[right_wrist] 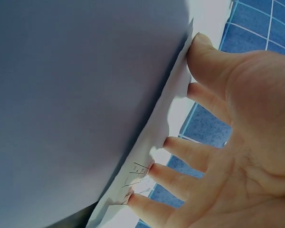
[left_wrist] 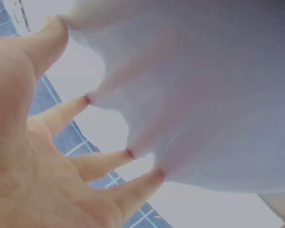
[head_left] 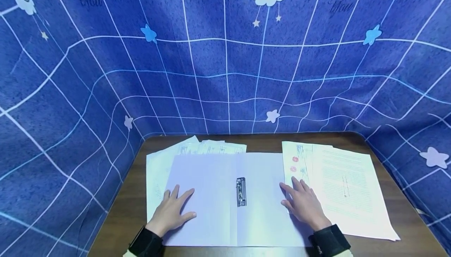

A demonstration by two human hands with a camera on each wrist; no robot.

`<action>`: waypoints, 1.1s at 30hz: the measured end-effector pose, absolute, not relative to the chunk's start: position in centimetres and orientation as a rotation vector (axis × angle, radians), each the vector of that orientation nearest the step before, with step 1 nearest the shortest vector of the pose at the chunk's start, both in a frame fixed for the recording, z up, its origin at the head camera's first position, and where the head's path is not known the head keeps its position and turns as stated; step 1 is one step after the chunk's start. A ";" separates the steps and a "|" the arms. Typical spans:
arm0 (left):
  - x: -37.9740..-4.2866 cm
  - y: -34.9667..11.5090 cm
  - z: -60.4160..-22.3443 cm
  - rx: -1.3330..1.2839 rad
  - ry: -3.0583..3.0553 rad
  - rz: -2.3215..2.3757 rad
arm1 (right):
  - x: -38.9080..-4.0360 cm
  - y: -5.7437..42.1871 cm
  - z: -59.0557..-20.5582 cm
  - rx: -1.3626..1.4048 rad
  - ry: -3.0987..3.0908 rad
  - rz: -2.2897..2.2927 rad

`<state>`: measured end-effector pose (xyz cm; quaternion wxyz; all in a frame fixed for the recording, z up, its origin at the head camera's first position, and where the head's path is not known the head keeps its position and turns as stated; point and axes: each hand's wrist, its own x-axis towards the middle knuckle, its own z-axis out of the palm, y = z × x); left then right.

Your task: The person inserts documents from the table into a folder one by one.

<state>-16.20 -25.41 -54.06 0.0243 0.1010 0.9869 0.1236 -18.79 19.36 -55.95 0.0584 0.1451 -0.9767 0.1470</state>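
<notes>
An open pale lavender folder [head_left: 204,198] lies flat in the head view, with a metal clip [head_left: 241,191] by its spine. My left hand [head_left: 170,212] rests with spread fingers on the folder's left cover. In the left wrist view, the fingertips of the left hand [left_wrist: 52,156] touch the pale surface. My right hand [head_left: 305,206] lies over the folder's right edge, fingers spread, next to printed sheets. The right wrist view has the fingertips of the right hand [right_wrist: 242,128] at a paper's edge beside the folder [right_wrist: 85,104]. Neither hand grips anything.
Printed papers [head_left: 156,178] lie partly under the folder's left side. Another spread of papers [head_left: 352,190], some with red stamps, lies at right. All rest on a brown wooden table [head_left: 264,141], with a blue patterned cloth [head_left: 211,61] hanging around its back and sides.
</notes>
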 end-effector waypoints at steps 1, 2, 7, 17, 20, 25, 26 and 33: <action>-16.1 -25.5 -54.1 0.317 3.048 0.395 | -18.8 19.4 -56.0 0.440 -2.957 0.440; -16.1 -25.5 -54.1 0.317 3.042 0.405 | -18.8 19.4 -56.0 0.440 -2.956 0.438; -16.7 -24.9 -53.6 0.265 3.001 0.438 | -18.9 19.5 -55.8 0.436 -2.951 0.444; -18.2 -17.9 -52.3 0.289 3.029 0.288 | -18.6 19.2 -55.6 0.437 -2.982 0.459; -18.8 -15.7 -52.0 0.457 3.015 0.264 | -18.6 19.1 -55.8 0.439 -2.985 0.461; -19.5 -13.4 -51.6 0.566 2.969 0.314 | -18.6 19.1 -56.2 0.418 -2.986 0.469; -19.6 -13.1 -51.7 0.562 2.962 0.343 | -18.6 19.1 -56.2 0.417 -2.986 0.471; -19.3 -12.8 -53.2 0.517 2.920 0.512 | -18.8 19.2 -55.8 0.434 -2.968 0.455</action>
